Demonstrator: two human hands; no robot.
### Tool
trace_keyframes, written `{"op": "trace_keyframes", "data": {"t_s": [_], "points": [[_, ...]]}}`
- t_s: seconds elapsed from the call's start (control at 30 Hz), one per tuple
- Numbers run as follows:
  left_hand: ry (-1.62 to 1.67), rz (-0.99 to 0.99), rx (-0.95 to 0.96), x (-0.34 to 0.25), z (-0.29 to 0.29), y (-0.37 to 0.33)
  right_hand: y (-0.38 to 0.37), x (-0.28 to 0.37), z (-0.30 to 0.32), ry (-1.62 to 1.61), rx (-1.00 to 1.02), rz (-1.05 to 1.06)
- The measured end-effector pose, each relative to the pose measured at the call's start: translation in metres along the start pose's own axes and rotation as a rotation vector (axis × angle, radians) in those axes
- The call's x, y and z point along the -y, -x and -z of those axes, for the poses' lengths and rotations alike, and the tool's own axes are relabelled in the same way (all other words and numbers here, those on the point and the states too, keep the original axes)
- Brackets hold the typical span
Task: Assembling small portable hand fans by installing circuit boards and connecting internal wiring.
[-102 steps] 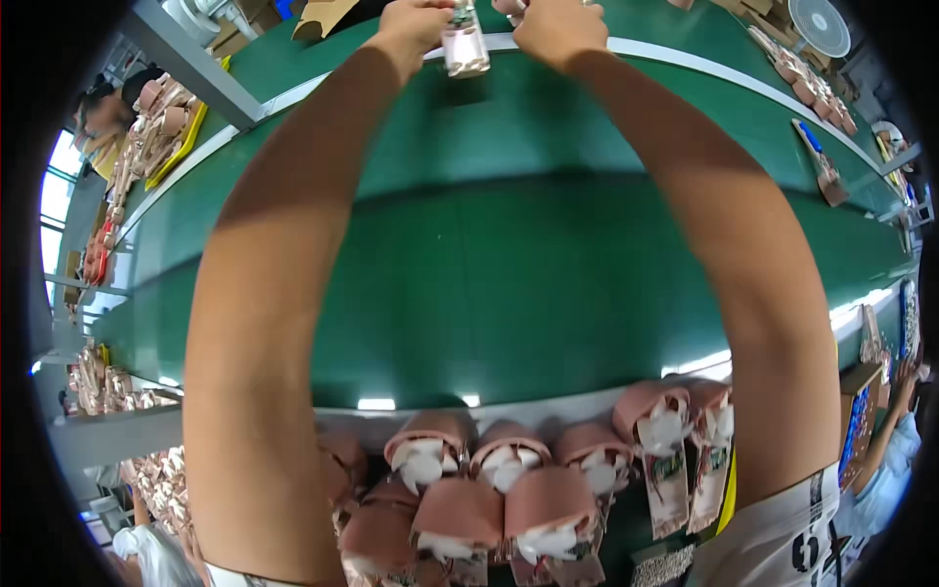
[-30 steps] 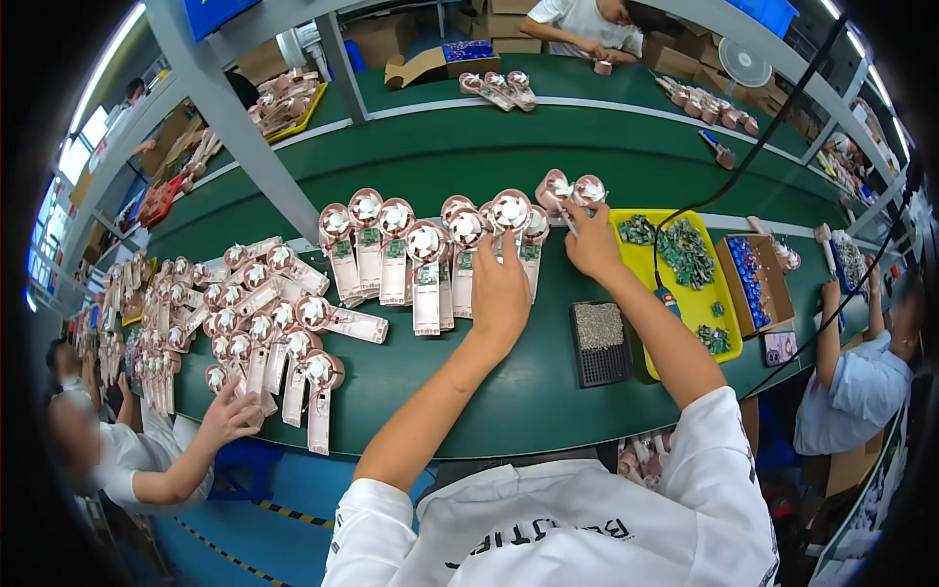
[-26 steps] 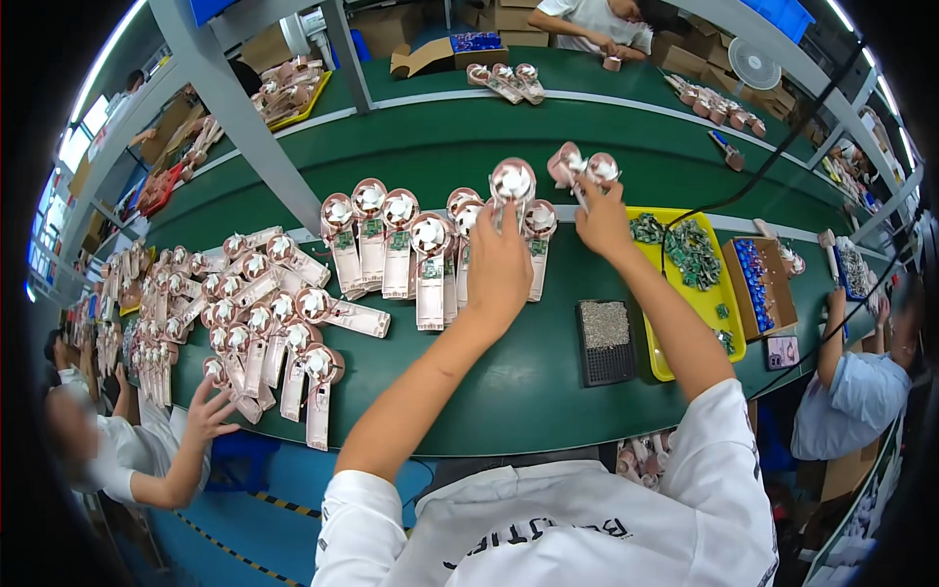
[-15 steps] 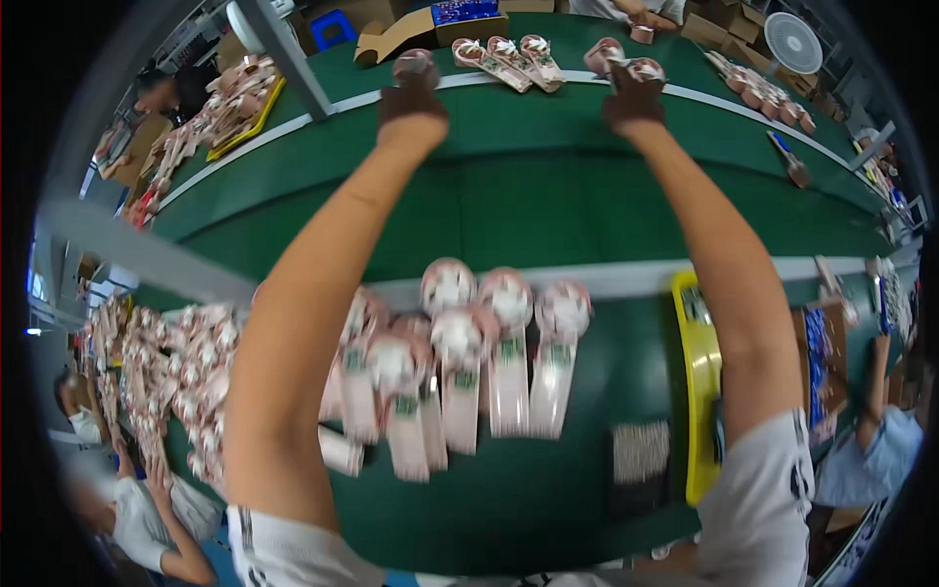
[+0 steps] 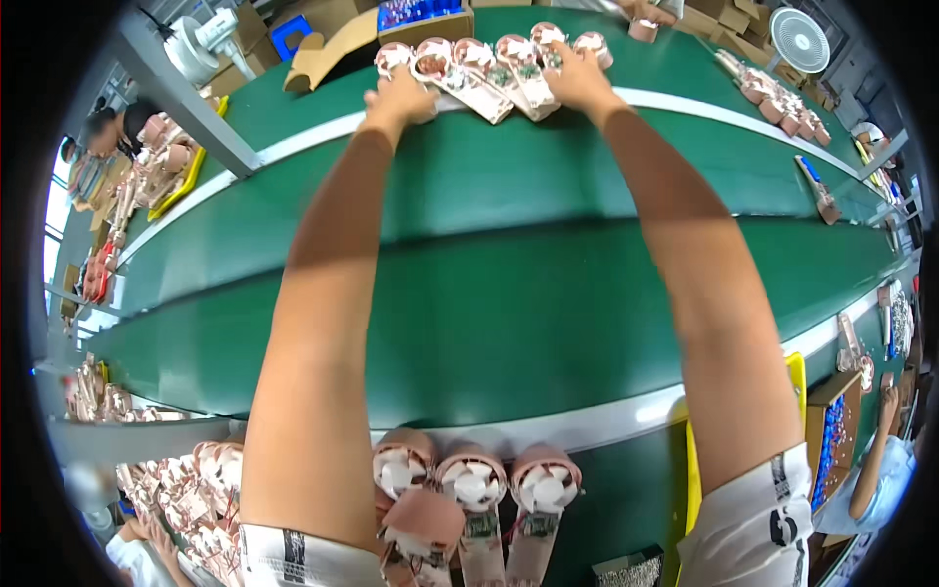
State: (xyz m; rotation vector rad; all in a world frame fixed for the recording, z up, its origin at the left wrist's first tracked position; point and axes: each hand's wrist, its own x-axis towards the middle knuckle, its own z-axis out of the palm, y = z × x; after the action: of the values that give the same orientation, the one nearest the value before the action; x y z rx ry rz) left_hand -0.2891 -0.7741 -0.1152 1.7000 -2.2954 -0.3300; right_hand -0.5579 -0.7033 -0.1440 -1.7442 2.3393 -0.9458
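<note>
Both my arms stretch across to the far side of the green work surface. My left hand (image 5: 401, 98) is closed over the handle of a pink handheld fan (image 5: 393, 56) at the left end of a row; the handle is hidden under it. My right hand (image 5: 582, 80) bends its fingers over fan parts at the row's right end, by a pink fan head (image 5: 547, 37) and another fan (image 5: 593, 45). Between my hands lie several open pink fans with white blades, such as one (image 5: 474, 54), their handles pointing towards me.
Nearer me lie more pink fans (image 5: 471, 479), beside a yellow tray (image 5: 794, 377). A cardboard box (image 5: 337, 49) with blue parts stands behind the row. A grey post (image 5: 186, 93) rises at left. A co-worker's hand (image 5: 650, 12) shows at the far edge; other people sit at both sides.
The fans that my hands carried are now down at both ends of the far row. My view has shifted forward, so the near fans sit lower in the picture.
</note>
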Motion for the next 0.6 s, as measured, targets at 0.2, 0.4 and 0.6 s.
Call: {"op": "trace_keyframes", "data": {"t_s": [0.2, 0.4, 0.6], "points": [[0.003, -0.497, -0.129, -0.01, 0.039, 0.136, 0.087, -0.044, 0.03, 0.025, -0.336, -0.045], [0.347, -0.494, 0.027, -0.005, 0.156, 0.341, 0.205, 0.015, 0.068, -0.311, 0.017, -0.303], [0.246, -0.393, -0.303, 0.032, 0.169, 0.501, 0.423, 0.15, 0.134, -0.593, 0.145, -0.043]]}}
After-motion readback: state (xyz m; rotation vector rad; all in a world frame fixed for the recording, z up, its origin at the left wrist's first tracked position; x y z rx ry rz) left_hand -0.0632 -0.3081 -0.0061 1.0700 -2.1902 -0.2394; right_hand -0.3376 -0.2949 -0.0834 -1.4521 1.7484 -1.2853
